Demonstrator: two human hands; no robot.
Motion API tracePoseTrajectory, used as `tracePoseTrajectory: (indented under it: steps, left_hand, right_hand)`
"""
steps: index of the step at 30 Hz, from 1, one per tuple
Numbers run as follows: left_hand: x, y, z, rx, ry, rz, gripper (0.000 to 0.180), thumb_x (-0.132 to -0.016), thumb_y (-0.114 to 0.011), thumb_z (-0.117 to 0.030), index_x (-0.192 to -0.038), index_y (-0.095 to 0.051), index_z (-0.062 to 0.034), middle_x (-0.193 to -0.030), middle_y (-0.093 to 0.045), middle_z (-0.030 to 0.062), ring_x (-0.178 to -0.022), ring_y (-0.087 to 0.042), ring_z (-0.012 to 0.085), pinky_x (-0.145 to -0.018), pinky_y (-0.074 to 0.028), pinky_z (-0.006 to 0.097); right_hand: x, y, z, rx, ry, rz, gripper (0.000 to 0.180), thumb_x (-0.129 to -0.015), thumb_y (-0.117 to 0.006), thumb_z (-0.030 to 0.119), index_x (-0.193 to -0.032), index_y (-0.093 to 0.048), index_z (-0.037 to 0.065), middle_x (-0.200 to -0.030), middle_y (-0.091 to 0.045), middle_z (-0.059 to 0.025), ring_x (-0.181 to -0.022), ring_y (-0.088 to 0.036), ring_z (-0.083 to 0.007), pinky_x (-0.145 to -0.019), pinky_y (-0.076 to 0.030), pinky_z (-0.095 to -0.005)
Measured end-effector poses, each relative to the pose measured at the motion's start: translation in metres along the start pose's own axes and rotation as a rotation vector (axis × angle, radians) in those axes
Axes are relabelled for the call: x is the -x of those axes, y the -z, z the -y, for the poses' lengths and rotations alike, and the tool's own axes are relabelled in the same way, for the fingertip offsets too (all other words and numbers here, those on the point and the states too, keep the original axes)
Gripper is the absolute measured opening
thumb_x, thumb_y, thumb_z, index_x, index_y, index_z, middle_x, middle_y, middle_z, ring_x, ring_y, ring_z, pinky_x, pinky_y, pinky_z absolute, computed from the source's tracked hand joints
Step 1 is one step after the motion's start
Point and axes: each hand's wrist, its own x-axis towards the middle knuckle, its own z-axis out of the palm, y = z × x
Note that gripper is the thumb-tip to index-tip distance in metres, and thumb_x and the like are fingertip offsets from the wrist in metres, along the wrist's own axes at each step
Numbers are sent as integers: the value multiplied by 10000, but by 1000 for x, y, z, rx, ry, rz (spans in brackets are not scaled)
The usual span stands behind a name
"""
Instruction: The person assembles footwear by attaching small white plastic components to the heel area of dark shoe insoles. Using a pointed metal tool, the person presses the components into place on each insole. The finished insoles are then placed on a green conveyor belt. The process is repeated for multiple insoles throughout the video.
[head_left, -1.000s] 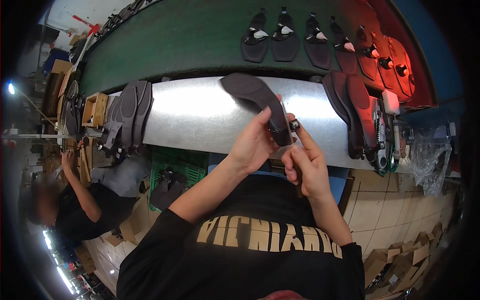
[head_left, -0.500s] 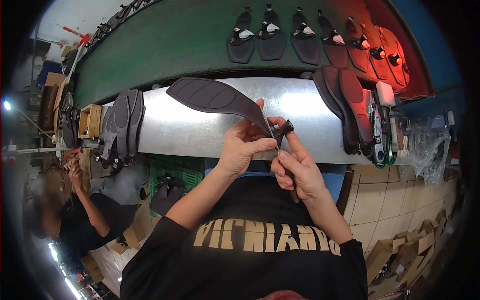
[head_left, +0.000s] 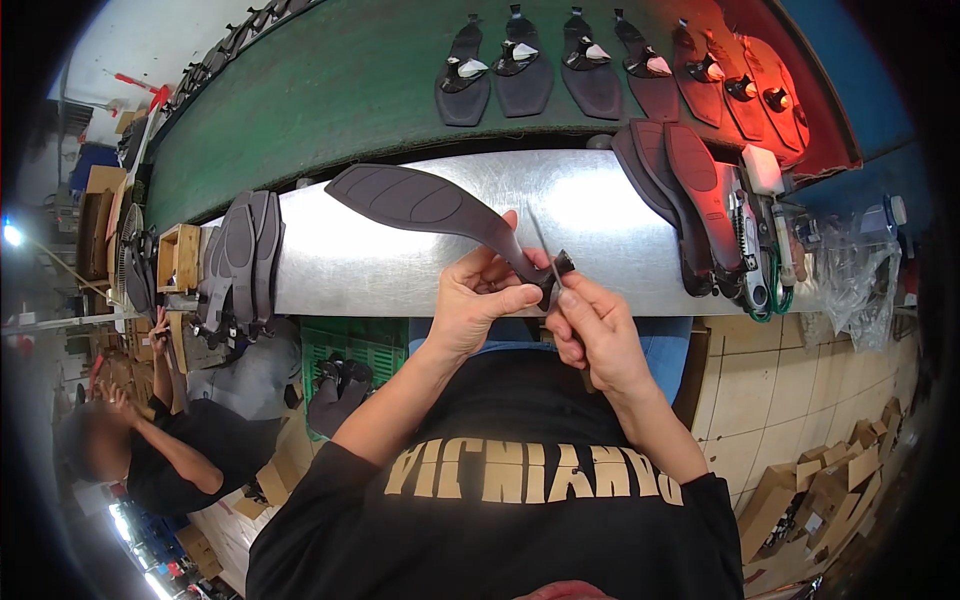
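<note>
A dark shoe sole [head_left: 415,195], broad and grooved at the far end, stretches leftward over the metal table [head_left: 335,270]. My left hand [head_left: 470,305] is closed around its narrow heel end, thumb on the near side. In my right hand [head_left: 605,335] is a thin, pointed metal tool [head_left: 540,232], its slim shaft rising past the fingers across the heel end. Part of a brown handle shows below that hand. The right thumb and forefinger pinch close by the heel tip, and the fingers partly hide the contact between tool and sole.
Dark soles lie stacked at the table's left [head_left: 240,250] and right [head_left: 700,190]. Beyond the right stack are a cutter [head_left: 752,265] and a white block [head_left: 763,170]. Sandals [head_left: 522,80] line the green surface [head_left: 330,90]. A green crate [head_left: 390,350] stands below; a co-worker [head_left: 180,450] is at left.
The pointed tool's shaft has moved relative to the heel and reaches farther beyond my fingers. My right hand has shifted slightly; my left keeps the sole. The co-worker's hands have moved apart.
</note>
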Motion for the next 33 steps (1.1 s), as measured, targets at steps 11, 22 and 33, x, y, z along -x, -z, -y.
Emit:
tracePoseTrajectory:
  steps: [11, 22, 33]
  left_hand:
    - [-2, -4, 0, -26, -18, -28, 810, -758, -699, 100, -1463, -361, -109, -1178, -616, 130, -1084, -614, 208, -936, -504, 331]
    - [-29, -53, -24, -76, 32, 235, 726, -797, -702, 20, -1444, -378, -41, -1262, -584, 159, -1134, -589, 213, -901, -489, 298]
    - [-156, 35, -69, -650, -426, -300, 358, -879, -677, -75, -1207, -611, 54, -1154, -655, 112, -1012, -617, 127, -865, -499, 241]
  right_hand:
    - [2, -3, 6, -35, -26, 31, 344, -995, -461, 146, -1330, -502, 81, -660, -497, 8, -466, -408, -34, -394, -301, -169]
    - [12, 7, 45, 497, 611, -290, 167, -890, -610, -5, -1056, -623, 1, -824, -594, 33, -644, -442, 4, -560, -346, -152]
    - [74, 107, 131, 987, 822, -862, 92, -908, -588, 6, -993, -621, 0, -865, -561, 18, -693, -489, -29, -608, -393, -185]
